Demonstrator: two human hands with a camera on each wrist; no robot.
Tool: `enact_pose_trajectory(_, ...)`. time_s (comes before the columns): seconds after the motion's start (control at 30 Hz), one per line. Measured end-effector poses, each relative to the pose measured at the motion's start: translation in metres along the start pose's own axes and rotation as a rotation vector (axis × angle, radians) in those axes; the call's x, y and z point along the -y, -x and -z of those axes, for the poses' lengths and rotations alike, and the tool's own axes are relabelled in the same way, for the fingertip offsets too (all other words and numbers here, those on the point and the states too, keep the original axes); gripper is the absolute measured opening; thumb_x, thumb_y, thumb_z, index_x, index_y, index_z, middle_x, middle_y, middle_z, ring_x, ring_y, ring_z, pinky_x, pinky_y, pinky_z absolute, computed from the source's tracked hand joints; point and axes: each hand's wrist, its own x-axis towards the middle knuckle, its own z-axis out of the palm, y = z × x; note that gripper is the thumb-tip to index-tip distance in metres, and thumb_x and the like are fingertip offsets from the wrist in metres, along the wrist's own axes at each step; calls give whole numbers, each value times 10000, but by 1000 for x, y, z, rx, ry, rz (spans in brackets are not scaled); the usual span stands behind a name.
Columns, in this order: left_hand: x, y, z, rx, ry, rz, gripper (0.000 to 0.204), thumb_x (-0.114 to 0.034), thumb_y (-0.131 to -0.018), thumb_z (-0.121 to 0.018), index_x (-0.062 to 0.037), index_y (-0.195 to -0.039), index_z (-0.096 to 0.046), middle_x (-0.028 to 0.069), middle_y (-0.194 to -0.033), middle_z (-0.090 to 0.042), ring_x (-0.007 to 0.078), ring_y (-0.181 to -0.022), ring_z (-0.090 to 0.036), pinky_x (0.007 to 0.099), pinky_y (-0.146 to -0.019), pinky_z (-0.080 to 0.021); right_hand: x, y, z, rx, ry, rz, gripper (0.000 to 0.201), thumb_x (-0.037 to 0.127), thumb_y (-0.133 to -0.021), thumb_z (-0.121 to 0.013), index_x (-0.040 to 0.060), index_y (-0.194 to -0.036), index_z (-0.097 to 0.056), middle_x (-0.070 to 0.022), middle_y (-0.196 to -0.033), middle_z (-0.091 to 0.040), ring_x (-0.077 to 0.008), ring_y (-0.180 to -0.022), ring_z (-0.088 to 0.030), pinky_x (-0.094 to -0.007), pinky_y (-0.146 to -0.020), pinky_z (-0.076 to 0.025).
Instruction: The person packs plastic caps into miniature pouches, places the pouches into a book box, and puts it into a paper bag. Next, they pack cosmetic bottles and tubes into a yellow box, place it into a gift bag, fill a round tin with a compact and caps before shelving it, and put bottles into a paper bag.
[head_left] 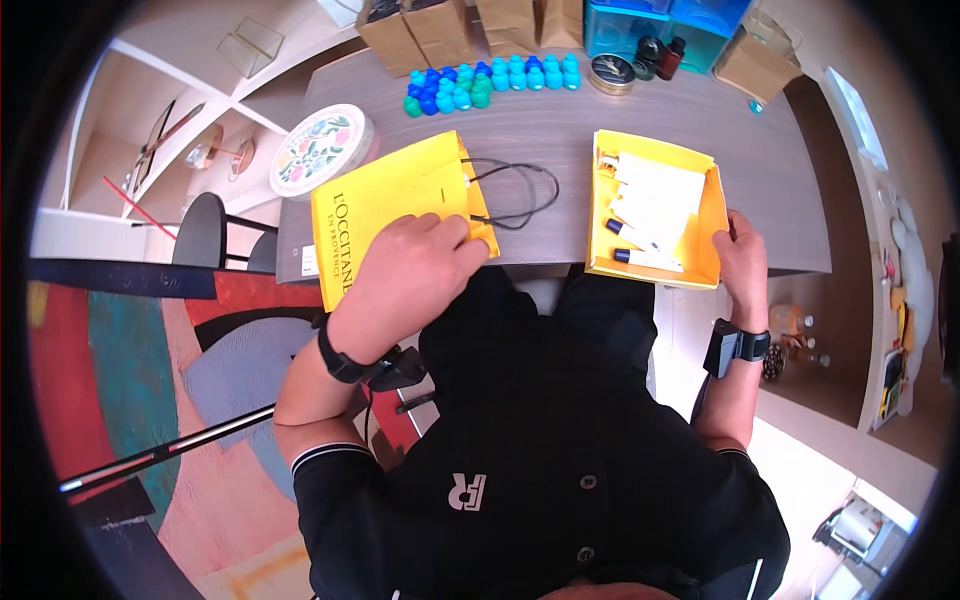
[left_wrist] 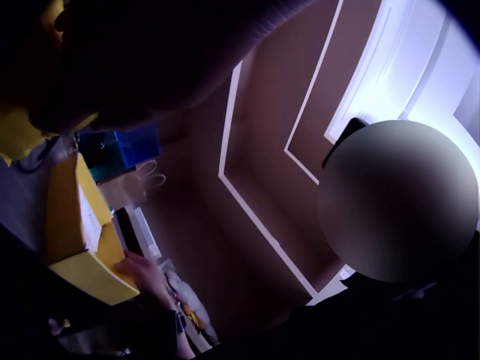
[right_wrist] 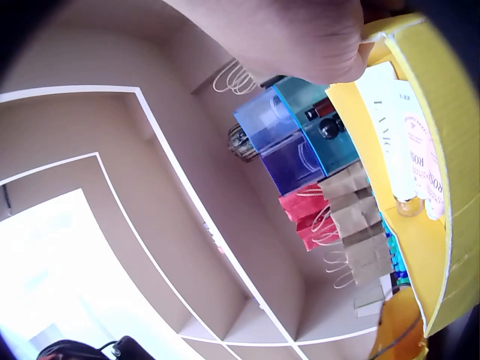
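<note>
A yellow paper bag (head_left: pixel 400 190) with black cord handles lies on the left of the table. My left hand (head_left: pixel 412 272) is on the bag's lower right part, fingers curled at its edge. To the right, an open yellow box (head_left: pixel 604 200) holds several white tubes, two with dark caps (head_left: pixel 622 255). My right hand (head_left: pixel 740 262) grips the box's right wall. In the right wrist view, the right hand (right_wrist: pixel 300 37) pinches the rim of the box (right_wrist: pixel 457 150), with white and pink tubes (right_wrist: pixel 401 142) inside. The left wrist view shows the box (left_wrist: pixel 94 277) too; its near hand is dark.
Several blue and green small bottles (head_left: pixel 490 85) stand at the table's back, before brown paper bags (head_left: pixel 430 40). A round tin (head_left: pixel 612 74), dark bottles (head_left: pixel 668 60) and blue boxes (head_left: pixel 625 30) are behind the yellow box. A round floral box (head_left: pixel 320 150) sits at the left edge.
</note>
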Motion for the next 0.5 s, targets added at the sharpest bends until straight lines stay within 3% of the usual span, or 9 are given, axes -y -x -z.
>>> enact_pose_trajectory(0.07,-5,-9,-11,37,5,-18,187,-157,-779,-753,-128,-931,-649,57,-823,-556,243,-757,-629,400,-683,-506,-6,9,10,-20,-68,-75,378,114,-878,-550,-48,-1203,-658,-83,-767,-659,-126,-608,-587,-290,-549,-448)
enact_pose_trajectory(0.1,-5,-12,-13,51,31,-34,231,-200,-781,-774,-139,-976,-665,55,-831,-557,247,-775,-639,392,-692,-512,-9,13,11,-25,-189,-102,324,185,-933,-607,-28,-1167,-676,-33,-726,-629,-78,-559,-544,-243,-492,-407)
enact_pose_trajectory(0.23,-12,-29,3,27,161,34,307,-238,-769,-795,-139,-1034,-677,62,-910,-584,265,-860,-640,393,-760,-517,3,22,15,-59,-318,-280,360,328,-973,-652,-13,-1084,-686,-13,-708,-619,-74,-546,-538,-225,-478,-405)
enact_pose_trajectory(0.3,-9,-42,7,-122,128,25,394,-265,-747,-812,-104,-1078,-671,90,-1051,-617,298,-1014,-614,418,-887,-498,-2,22,16,-43,-328,-316,437,442,-982,-649,6,-974,-675,-14,-701,-622,-70,-544,-538,-217,-472,-397)
enact_pose_trajectory(0.43,1,-56,-14,-114,9,37,404,-272,-737,-818,-61,-1050,-675,127,-1223,-615,323,-1160,-565,440,-1004,-450,-18,28,14,79,-265,-298,453,477,-976,-634,25,-942,-651,-41,-743,-654,-81,-601,-592,-219,-483,-442)
enact_pose_trajectory(0.5,4,-62,-23,-16,-83,31,312,-221,-721,-793,-33,-955,-707,149,-1313,-602,331,-1220,-546,441,-1055,-424,1,39,10,138,-260,-390,479,511,-955,-643,39,-1026,-625,-76,-840,-690,-109,-698,-662,-229,-516,-505)
